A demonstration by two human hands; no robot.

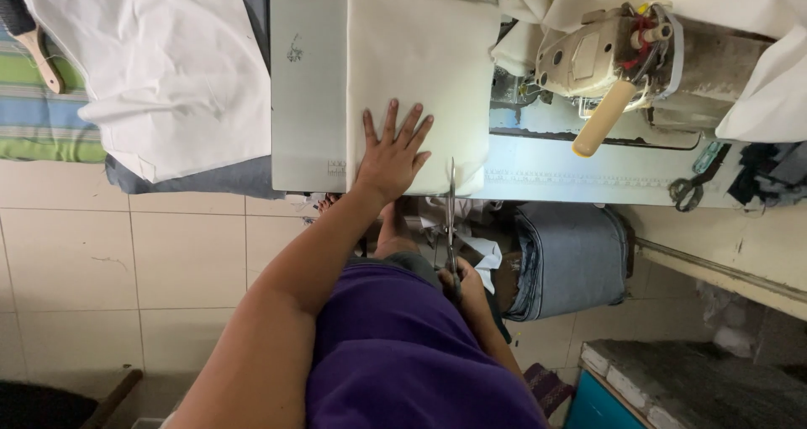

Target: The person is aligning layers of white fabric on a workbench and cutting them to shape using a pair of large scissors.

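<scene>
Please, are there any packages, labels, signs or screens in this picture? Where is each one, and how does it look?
None can be made out. The view shows only cream fabric under the left hand, scissors in the right hand, and a sewing machine on the table.

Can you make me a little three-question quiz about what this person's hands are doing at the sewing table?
1. True or false: the left hand lies flat with fingers spread on the folded cream cloth.
2. What does the right hand hold?
A. a brush
B. scissors
C. a spool
3. Fill in: the scissor blades point toward the near edge of the ____.

Key: 1 true. 2 B. 3 cloth.
</scene>
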